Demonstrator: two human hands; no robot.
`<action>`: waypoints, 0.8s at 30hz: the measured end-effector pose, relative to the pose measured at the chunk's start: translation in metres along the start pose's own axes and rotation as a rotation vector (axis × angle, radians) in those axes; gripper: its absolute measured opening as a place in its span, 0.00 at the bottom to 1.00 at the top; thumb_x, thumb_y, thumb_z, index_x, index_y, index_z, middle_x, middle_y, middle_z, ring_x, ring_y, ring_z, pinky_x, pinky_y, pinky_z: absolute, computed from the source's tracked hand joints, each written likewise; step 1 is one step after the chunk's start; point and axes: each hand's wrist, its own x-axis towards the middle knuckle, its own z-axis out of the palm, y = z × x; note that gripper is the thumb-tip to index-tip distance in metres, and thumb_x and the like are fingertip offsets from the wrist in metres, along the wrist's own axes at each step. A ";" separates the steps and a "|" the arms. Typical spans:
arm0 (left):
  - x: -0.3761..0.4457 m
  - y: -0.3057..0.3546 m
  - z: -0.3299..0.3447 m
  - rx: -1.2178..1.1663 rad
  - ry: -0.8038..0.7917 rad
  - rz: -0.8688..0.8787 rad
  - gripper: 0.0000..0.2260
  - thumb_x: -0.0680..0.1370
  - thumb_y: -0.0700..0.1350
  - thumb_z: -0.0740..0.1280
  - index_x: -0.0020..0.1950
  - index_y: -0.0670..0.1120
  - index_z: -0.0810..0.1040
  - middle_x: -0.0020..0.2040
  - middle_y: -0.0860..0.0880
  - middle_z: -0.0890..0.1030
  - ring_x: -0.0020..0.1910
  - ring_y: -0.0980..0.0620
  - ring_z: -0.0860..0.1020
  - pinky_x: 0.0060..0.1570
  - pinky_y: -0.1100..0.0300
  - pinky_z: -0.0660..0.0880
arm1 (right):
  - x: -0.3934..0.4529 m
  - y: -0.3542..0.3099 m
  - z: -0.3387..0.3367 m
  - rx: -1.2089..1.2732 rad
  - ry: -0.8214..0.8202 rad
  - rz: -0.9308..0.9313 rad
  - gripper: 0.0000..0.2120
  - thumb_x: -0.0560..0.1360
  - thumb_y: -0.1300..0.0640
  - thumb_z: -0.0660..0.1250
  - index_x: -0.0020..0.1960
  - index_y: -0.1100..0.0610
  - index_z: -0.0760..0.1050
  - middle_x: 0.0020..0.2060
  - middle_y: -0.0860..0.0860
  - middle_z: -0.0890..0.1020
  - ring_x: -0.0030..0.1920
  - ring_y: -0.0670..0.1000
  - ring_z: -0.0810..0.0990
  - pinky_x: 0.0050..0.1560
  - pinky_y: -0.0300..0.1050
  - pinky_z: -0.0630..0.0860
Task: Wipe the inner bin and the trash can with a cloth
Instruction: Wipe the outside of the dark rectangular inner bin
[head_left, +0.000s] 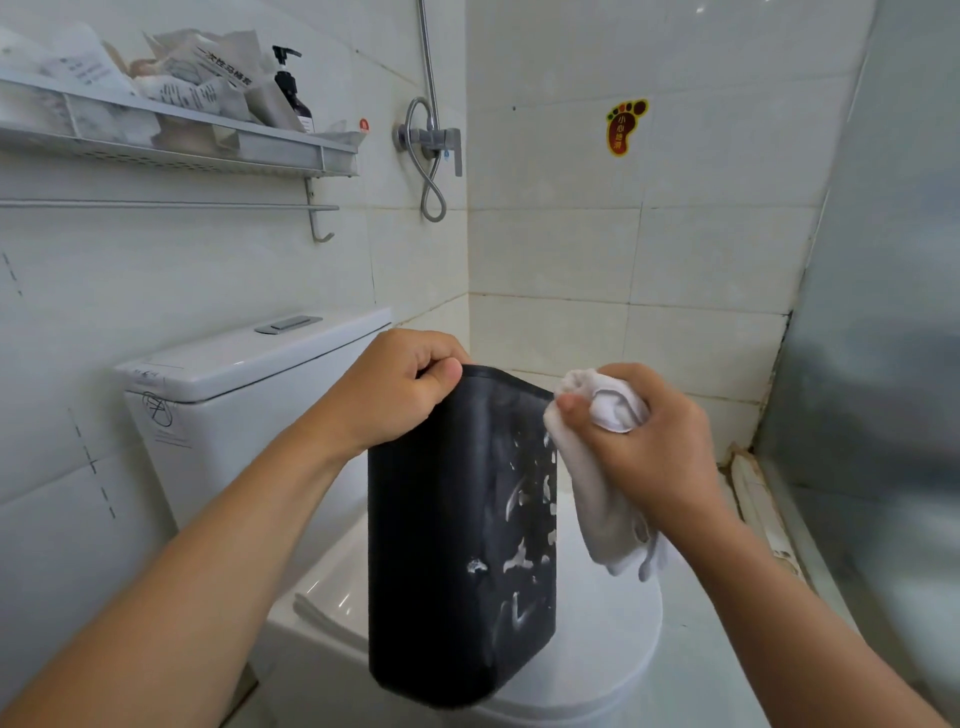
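Observation:
A black inner bin (441, 545) hangs upright in the air over the toilet, its right side streaked with white marks. My left hand (400, 387) grips the bin's top rim at the left corner. My right hand (644, 441) grips a bunched white cloth (608, 467) that touches the bin's upper right edge, and the cloth's loose end hangs down beside the bin. The bin's inside is hidden from me. No outer trash can is in view.
A white toilet with closed lid (613, 639) and cistern (234, 384) stands right below the bin. A wall shelf (182, 140) with packets and a pump bottle hangs at upper left. A shower valve with hose (431, 143) is on the tiled wall; a frosted glass panel (883, 364) closes the right.

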 end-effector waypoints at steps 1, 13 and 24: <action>0.001 -0.002 0.000 -0.012 0.012 -0.004 0.14 0.83 0.33 0.62 0.43 0.44 0.83 0.30 0.60 0.77 0.30 0.61 0.73 0.33 0.72 0.67 | -0.001 0.002 -0.003 0.037 0.004 0.025 0.14 0.71 0.35 0.76 0.50 0.41 0.80 0.40 0.37 0.84 0.44 0.40 0.83 0.45 0.46 0.81; 0.005 -0.028 0.018 -0.229 -0.017 -0.124 0.12 0.84 0.42 0.60 0.42 0.40 0.76 0.36 0.49 0.73 0.36 0.56 0.69 0.36 0.65 0.66 | -0.015 -0.002 0.000 -0.065 -0.050 0.013 0.16 0.70 0.33 0.76 0.52 0.39 0.79 0.41 0.33 0.83 0.45 0.38 0.82 0.48 0.47 0.82; 0.001 -0.028 0.025 -0.252 -0.020 -0.081 0.11 0.77 0.44 0.60 0.38 0.39 0.67 0.33 0.51 0.65 0.35 0.54 0.63 0.35 0.63 0.60 | -0.031 -0.001 0.040 -0.180 -0.205 -0.291 0.28 0.76 0.41 0.68 0.69 0.54 0.68 0.57 0.46 0.78 0.54 0.51 0.78 0.52 0.51 0.76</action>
